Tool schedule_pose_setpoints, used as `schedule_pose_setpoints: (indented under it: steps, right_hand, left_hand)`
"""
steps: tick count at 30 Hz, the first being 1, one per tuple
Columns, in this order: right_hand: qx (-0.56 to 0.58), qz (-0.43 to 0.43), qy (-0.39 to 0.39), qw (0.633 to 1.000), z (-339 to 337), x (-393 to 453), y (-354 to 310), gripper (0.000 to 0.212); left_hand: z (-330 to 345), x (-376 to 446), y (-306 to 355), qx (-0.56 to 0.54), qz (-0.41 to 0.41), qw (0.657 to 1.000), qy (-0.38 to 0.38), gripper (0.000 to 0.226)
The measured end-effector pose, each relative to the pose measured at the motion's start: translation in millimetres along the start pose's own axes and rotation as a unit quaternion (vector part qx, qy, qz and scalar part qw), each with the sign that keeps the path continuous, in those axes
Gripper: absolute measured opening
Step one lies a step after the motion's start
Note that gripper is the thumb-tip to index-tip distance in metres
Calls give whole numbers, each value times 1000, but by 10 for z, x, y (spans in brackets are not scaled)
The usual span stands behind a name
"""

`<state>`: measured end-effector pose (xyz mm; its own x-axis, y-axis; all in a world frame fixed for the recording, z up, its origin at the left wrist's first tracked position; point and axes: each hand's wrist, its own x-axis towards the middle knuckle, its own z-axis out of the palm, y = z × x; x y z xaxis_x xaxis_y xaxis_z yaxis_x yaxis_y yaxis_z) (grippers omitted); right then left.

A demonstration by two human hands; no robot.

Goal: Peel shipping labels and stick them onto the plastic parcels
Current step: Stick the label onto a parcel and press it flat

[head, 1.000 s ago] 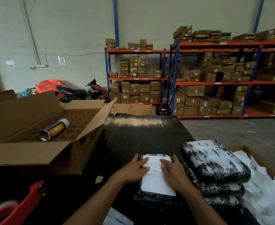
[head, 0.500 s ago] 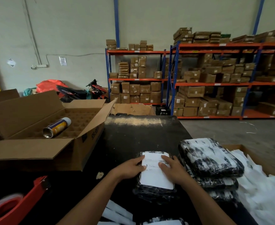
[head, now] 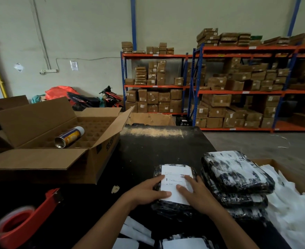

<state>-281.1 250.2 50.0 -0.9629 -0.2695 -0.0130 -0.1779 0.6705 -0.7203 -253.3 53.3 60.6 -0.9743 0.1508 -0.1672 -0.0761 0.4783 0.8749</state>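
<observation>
The print on the white shipping label [head: 176, 184] is too small to read, and both hands cover its lower half. One black plastic parcel [head: 173, 203] lies on the dark table [head: 157, 148] under that label; three more sit stacked just right of it [head: 236, 178]. The left hand [head: 149, 192] and right hand [head: 195, 192] press flat, fingers straight, on the label. A red tape dispenser [head: 22, 221] is blurred and cut off at lower left.
</observation>
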Motion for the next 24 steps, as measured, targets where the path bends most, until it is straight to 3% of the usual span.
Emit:
schedule_pose_setpoints:
  steps: [2,8,13,18,24]
  right_hand:
    - [8,-7,-1,1000,3,-55,36,71]
    - [91,-40,33,995,67,-154,158,54]
    - [93,-4,48,995,109,-192,167,76]
    - [174,11,5,985,75,-219,124,63]
    - [185,-9,40,982,36,-315,84,55]
  left_hand:
    - [58,-8,-35,-12,21,1000,3,67]
    - [-20,-85,-162,-174,-15,984,-30,63]
    - [107,-123,-95,-44,46,998,9,74]
    - [168,-144,-98,-65,36,996,42,78]
    - [210,-223,-54,-43,39,996,73,82]
